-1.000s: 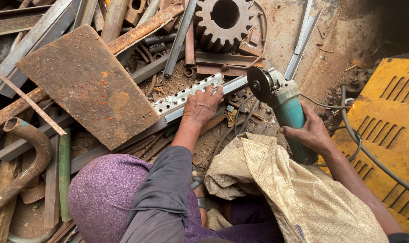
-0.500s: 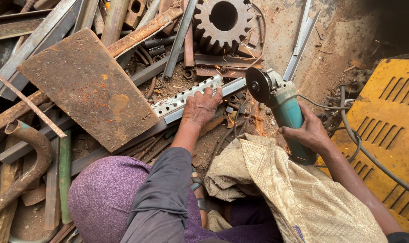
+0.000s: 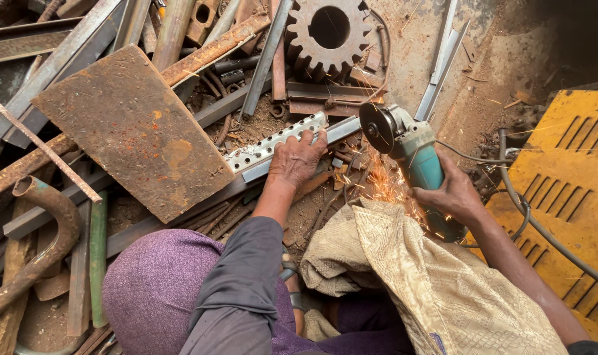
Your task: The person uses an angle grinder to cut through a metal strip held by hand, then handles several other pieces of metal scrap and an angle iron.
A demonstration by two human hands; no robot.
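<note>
Left hand (image 3: 299, 161) presses flat on perforated steel strip (image 3: 273, 148) lying across rusty scrap; right hand (image 3: 453, 194) clenches teal angle grinder (image 3: 411, 154) (sparking); strip likely stiff, light, sharp-edged, best pinned mid-length.

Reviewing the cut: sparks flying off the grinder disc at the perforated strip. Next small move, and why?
Probably ease the teal angle grinder deeper along the same line: its disc meets the grey metal bar beside the perforated silver strip, which the left hand pins.
</note>
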